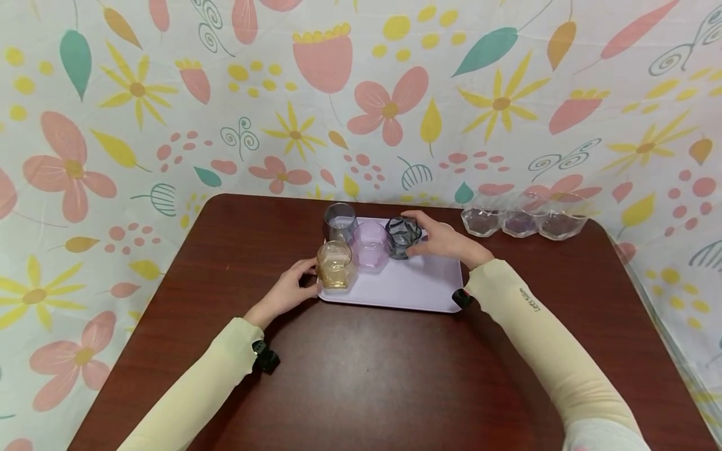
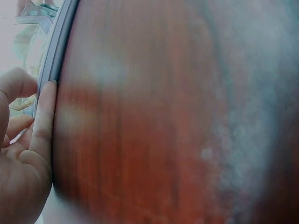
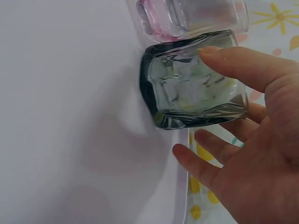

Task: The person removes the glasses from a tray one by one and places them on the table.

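Observation:
My right hand (image 1: 442,239) holds a smoky grey faceted glass (image 1: 403,237) at the tray's back edge, with the thumb on one side and fingers on the other in the right wrist view. Beside it on the lilac tray (image 1: 412,288) stands a pink glass (image 1: 370,247). An amber glass (image 1: 335,266) sits upright at the front left of the tray, and another grey glass (image 1: 340,220) is behind it. My left hand (image 1: 287,288) grips the tray's front left corner next to the amber glass, its thumb (image 2: 44,116) along the outer wall.
Several clear faceted glasses (image 1: 519,220) stand in a row at the table's back right. The brown table (image 1: 361,376) ends at a flowered cloth (image 1: 389,125) hanging behind it.

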Available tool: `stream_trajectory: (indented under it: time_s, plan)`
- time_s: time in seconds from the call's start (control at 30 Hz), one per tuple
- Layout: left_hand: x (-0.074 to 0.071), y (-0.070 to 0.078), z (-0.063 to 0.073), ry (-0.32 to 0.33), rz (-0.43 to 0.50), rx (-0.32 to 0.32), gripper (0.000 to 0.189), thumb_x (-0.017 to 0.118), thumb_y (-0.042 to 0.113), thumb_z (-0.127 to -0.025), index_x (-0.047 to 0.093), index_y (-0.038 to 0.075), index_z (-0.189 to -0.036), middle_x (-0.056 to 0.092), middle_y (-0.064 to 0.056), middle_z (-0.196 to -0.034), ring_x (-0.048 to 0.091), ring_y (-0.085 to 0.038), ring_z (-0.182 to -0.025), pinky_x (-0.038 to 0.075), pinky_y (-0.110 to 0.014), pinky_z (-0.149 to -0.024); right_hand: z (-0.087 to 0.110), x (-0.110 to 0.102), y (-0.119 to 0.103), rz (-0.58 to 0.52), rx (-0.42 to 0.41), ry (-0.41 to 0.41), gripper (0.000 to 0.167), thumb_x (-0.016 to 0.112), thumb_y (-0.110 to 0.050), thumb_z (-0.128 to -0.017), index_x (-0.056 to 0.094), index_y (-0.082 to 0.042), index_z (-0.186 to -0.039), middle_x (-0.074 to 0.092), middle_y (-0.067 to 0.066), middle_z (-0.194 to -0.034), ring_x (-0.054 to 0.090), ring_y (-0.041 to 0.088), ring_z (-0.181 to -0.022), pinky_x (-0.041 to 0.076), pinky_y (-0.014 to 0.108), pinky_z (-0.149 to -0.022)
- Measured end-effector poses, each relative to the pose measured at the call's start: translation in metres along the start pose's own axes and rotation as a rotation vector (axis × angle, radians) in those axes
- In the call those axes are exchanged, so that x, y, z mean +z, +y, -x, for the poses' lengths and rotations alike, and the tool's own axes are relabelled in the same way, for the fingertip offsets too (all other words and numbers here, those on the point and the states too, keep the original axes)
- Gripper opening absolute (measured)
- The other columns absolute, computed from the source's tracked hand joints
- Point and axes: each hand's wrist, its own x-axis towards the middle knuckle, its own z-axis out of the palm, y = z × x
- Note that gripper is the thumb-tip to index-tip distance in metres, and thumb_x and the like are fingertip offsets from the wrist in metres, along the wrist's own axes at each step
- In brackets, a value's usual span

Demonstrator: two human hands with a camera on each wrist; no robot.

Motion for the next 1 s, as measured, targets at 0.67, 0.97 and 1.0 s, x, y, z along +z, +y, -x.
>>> stream_trajectory:
  time_s: [0.67,0.97,1.0]
  plan:
    - [-0.001,0.002,0.002,-0.003,-0.007,-0.019,0.064,0.072,0.007,-0.092,0.049,-0.004,-0.151,0.056,-0.021,-0.144,0.06,-0.037,-0.125,0.052,-0.048,-0.1,-0.002,0.012,0.006,-0.091,0.004,0.054,0.09,0.083,-0.022,-0.088,0.028,-0.002,-0.156,0.045,0.027,-0.148,0.046,0.04,-0.137,0.043,0.057,-0.112]
    - [-0.001,0.005,0.002,-0.006,-0.003,-0.026,0.064,0.072,0.007,-0.092,0.049,-0.003,-0.151,0.056,-0.021,-0.144,0.06,-0.037,-0.126,0.05,-0.049,-0.103,0.003,0.018,0.007,-0.04,-0.045,0.157,0.083,0.086,-0.019,-0.085,0.036,0.008,-0.145,0.049,0.03,-0.138,0.051,0.042,-0.129,0.043,0.056,-0.11]
    - [0.0,0.005,0.002,-0.003,-0.003,-0.024,0.064,0.072,0.007,-0.092,0.05,-0.004,-0.151,0.057,-0.021,-0.144,0.06,-0.037,-0.126,0.05,-0.049,-0.103,0.004,0.019,0.007,-0.033,-0.055,0.169,0.082,0.086,-0.019,-0.085,0.036,0.009,-0.144,0.05,0.03,-0.137,0.052,0.042,-0.127,0.043,0.056,-0.109]
